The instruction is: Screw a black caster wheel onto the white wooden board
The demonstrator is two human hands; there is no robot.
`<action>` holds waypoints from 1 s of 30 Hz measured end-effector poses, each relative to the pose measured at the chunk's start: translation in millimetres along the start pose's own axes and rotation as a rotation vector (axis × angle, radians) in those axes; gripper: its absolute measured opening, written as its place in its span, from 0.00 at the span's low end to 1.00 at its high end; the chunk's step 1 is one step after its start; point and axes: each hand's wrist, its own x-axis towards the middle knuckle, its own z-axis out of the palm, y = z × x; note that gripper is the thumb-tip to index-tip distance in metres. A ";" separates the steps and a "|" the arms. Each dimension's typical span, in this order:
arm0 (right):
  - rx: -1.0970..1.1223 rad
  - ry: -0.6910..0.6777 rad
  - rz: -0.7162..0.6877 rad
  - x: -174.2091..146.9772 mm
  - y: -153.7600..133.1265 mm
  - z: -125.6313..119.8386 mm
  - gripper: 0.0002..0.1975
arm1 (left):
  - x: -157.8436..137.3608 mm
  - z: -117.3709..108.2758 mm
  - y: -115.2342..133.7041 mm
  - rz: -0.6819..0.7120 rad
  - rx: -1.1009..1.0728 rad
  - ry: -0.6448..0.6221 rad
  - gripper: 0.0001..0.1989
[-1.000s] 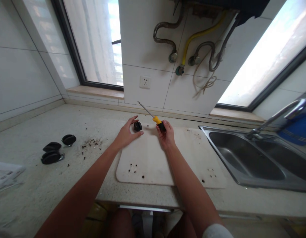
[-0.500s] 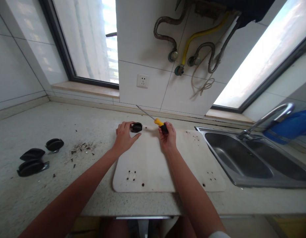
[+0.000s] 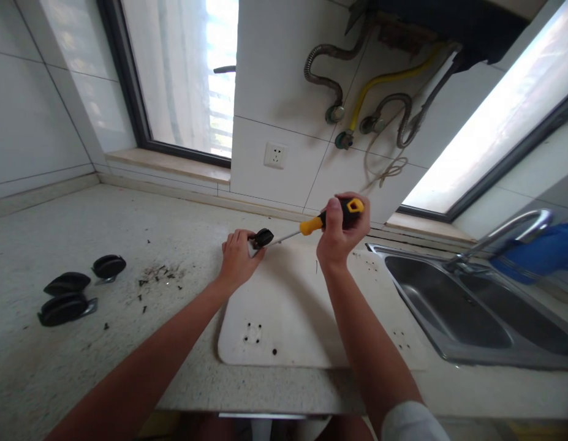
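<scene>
A black caster wheel sits at the far left corner of a white board with rounded corners, which lies flat on the counter. My left hand is closed around the caster's base, thumb on the near side. In my right hand is a screwdriver with a yellow and black handle, gripped above the board. Its shaft points left and down to the caster; whether the tip touches a screw is hidden. Small holes in clusters mark the board's other visible corners.
Several loose black casters lie on the counter at the left. Beside them is a scatter of dark screws and debris. A steel double sink with a faucet stands at the right. Pipes and a socket are on the wall.
The screwdriver has turned from pointing up and away to pointing down at the caster. My right hand has moved up and right. The caster is now tilted in my left hand.
</scene>
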 end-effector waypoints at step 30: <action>-0.216 -0.606 -0.250 -20.7 44.2 74.7 0.09 | -4.5 -0.6 16.2 -0.035 0.204 -0.047 0.18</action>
